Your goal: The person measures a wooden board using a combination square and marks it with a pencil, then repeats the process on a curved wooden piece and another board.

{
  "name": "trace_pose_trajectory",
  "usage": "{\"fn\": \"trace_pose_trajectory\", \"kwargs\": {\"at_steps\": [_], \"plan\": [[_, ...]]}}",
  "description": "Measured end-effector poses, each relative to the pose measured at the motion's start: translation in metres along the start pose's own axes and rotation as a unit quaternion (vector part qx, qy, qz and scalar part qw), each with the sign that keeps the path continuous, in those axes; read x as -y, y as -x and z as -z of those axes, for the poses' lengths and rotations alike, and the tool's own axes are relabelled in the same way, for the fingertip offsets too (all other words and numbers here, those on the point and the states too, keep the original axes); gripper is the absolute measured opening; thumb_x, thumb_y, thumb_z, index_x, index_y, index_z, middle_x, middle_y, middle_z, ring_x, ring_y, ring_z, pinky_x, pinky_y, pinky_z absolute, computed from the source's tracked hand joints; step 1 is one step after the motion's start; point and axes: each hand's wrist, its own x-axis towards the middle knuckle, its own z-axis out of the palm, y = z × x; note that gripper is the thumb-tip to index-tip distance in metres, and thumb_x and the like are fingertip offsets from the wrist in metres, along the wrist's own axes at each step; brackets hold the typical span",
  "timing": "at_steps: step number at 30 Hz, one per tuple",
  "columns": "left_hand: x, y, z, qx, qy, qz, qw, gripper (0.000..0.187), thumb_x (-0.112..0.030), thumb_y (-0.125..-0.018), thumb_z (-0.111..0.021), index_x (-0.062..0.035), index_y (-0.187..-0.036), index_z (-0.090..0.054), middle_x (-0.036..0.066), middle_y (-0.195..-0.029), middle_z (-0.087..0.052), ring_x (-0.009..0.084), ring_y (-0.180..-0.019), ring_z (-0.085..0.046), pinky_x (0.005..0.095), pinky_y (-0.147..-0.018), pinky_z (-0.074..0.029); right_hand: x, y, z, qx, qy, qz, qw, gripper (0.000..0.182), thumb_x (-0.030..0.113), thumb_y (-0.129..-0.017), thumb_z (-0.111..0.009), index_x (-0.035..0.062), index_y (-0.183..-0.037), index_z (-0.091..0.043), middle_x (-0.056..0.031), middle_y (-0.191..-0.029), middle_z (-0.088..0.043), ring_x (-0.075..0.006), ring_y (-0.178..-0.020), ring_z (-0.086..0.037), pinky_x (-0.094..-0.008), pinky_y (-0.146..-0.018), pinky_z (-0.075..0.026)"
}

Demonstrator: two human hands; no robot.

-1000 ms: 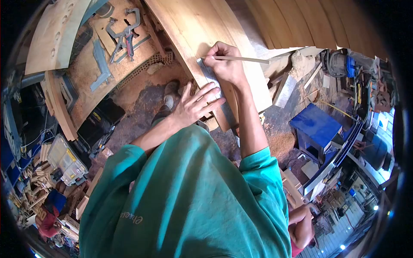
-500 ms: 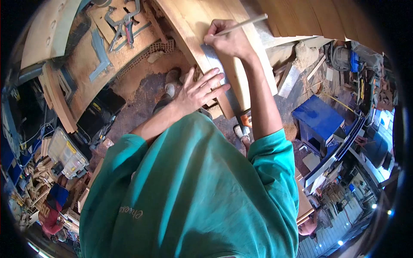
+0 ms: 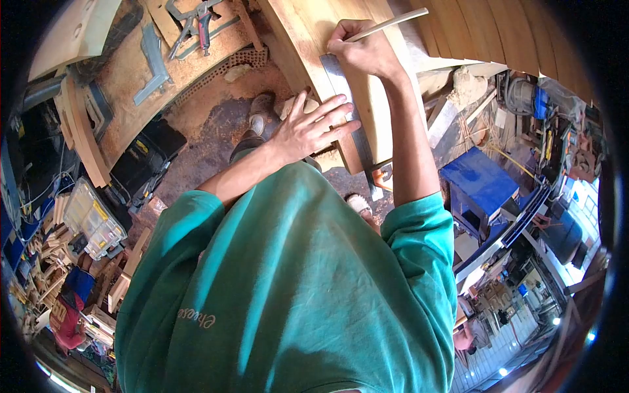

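Observation:
A long wooden workpiece [image 3: 303, 40] stretches away from my body, with a flat metal ruler [image 3: 358, 141] lying along it. My left hand [image 3: 313, 129] rests with fingers spread over the ruler and the wood's near edge. Farther along, my right hand [image 3: 368, 52] is closed around a pale pencil [image 3: 396, 19], low over the board by the ruler's far end. The pencil's back end points up to the right; its tip is hidden by my fingers. An orange-handled clamp [image 3: 380, 178] sits at the near end of the wood.
At upper left, a dusty bench holds a locking clamp [image 3: 200, 27] and a grey angled piece [image 3: 154, 69]. A blue box [image 3: 481, 180] stands at right, with wood scraps around. A clear organizer case [image 3: 93, 219] lies at left. Another person [image 3: 67, 321] in red is at lower left.
The view has shifted a little, so the board, ruler and both hands appear slightly farther right and higher. The left hand stays spread on the ruler; the right still grips the pencil.

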Motion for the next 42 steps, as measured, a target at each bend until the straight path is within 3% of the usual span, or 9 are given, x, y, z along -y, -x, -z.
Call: {"fn": "trace_pose_trajectory", "kwargs": {"at_steps": [9,12,14,17,19,21,23,25,42], "plan": [[0.001,0.0,-0.003,0.004,0.01,0.005,1.0,0.039,-0.023,-0.091,-0.049,-0.0291,-0.129,-0.056,0.0,-0.136,-0.046,0.0167,-0.135,-0.037,0.066,-0.097,-0.035,-0.005,0.002,0.0,-0.013,-0.008,0.013,1.0,0.018,0.021,-0.069,-0.069,0.0046,-0.066,-0.062,-0.0015,-0.056,-0.057,-0.0114,-0.056,-0.054,-0.0278,-0.054,-0.045],[-0.001,0.0,0.002,0.013,0.033,0.006,0.999,0.04,-0.02,-0.091,-0.049,-0.0287,-0.129,-0.056,0.001,-0.137,-0.047,0.0171,-0.135,-0.038,0.0685,-0.1,-0.03,-0.009,0.036,0.026,-0.117,-0.03,0.064,0.991,0.013,0.012,-0.08,-0.062,0.0018,-0.086,-0.068,-0.0067,-0.07,-0.065,-0.0129,-0.068,-0.064,-0.0271,-0.063,-0.051],[0.002,-0.003,0.004,0.005,0.005,-0.011,1.0,0.04,-0.021,-0.089,-0.05,-0.0232,-0.128,-0.059,0.004,-0.135,-0.05,0.0213,-0.133,-0.042,0.066,-0.105,-0.022,0.0,0.108,0.048,-0.249,-0.169,0.017,0.954,0.022,0.012,-0.097,-0.052,-0.0028,-0.11,-0.062,-0.0122,-0.092,-0.067,-0.0166,-0.083,-0.067,-0.0257,-0.073,-0.054],[0.003,-0.004,0.006,0.028,-0.02,-0.02,0.999,0.048,-0.02,-0.081,-0.062,-0.0191,-0.129,-0.059,0.006,-0.136,-0.049,0.0221,-0.134,-0.04,0.0685,-0.109,-0.012,-0.05,0.226,0.027,-0.647,-0.058,-0.097,0.754,0.038,0.028,-0.101,-0.044,-0.0058,-0.103,-0.062,-0.0149,-0.087,-0.066,-0.0172,-0.077,-0.067,-0.0307,-0.064,-0.064],[-0.001,-0.004,0.01,0.045,0.023,-0.004,0.999,0.046,-0.014,-0.083,-0.059,-0.0165,-0.129,-0.057,0.009,-0.142,-0.044,0.0238,-0.138,-0.035,0.0695,-0.109,-0.014,-0.097,0.291,-0.007,-0.599,0.019,-0.204,0.774,0.041,0.035,-0.099,-0.049,-0.0014,-0.092,-0.065,-0.0118,-0.075,-0.065,-0.0148,-0.062,-0.061,-0.0298,-0.056,-0.055],[-0.011,-0.016,0.032,0.111,0.068,0.025,0.991,0.057,-0.024,-0.078,-0.066,-0.0133,-0.132,-0.054,0.012,-0.143,-0.042,0.0276,-0.14,-0.03,0.0679,-0.11,-0.011,-0.094,0.302,-0.042,-0.488,-0.329,-0.278,0.759,0.034,0.035,-0.094,-0.06,0.0024,-0.093,-0.067,-0.0079,-0.08,-0.066,-0.014,-0.07,-0.06,-0.0288,-0.065,-0.051],[-0.019,-0.032,0.056,0.172,0.094,0.028,0.98,0.068,-0.034,-0.076,-0.067,-0.0094,-0.137,-0.049,0.015,-0.145,-0.038,0.0318,-0.142,-0.025,0.0674,-0.11,-0.008,-0.096,0.294,-0.063,-0.389,-0.43,-0.243,0.778,0.013,0.011,-0.088,-0.065,-0.0008,-0.094,-0.065,-0.0104,-0.079,-0.067,-0.0153,-0.067,-0.063,-0.0277,-0.069,-0.053],[-0.023,-0.04,0.057,0.209,0.068,-0.008,0.976,0.07,-0.041,-0.082,-0.061,-0.0075,-0.141,-0.043,0.018,-0.148,-0.034,0.0349,-0.142,-0.023,0.0648,-0.112,-0.008,-0.075,0.272,-0.062,-0.398,-0.572,-0.212,0.685,0.009,0.007,-0.09,-0.063,0.0002,-0.084,-0.062,-0.0093,-0.073,-0.065,-0.0135,-0.061,-0.061,-0.0254,-0.06,-0.051],[-0.01,-0.129,-0.003,0.186,0.007,-0.058,0.981,0.057,-0.028,-0.095,-0.048,-0.0056,-0.145,-0.035,0.026,-0.15,-0.028,0.0394,-0.14,-0.024,0.0504,-0.116,-0.015,-0.135,0.255,-0.003,-0.453,-0.56,-0.177,0.67,0.016,0.012,-0.094,-0.059,-0.0015,-0.086,-0.061,-0.0083,-0.071,-0.064,-0.0117,-0.057,-0.06,-0.0232,-0.055,-0.05]]}}
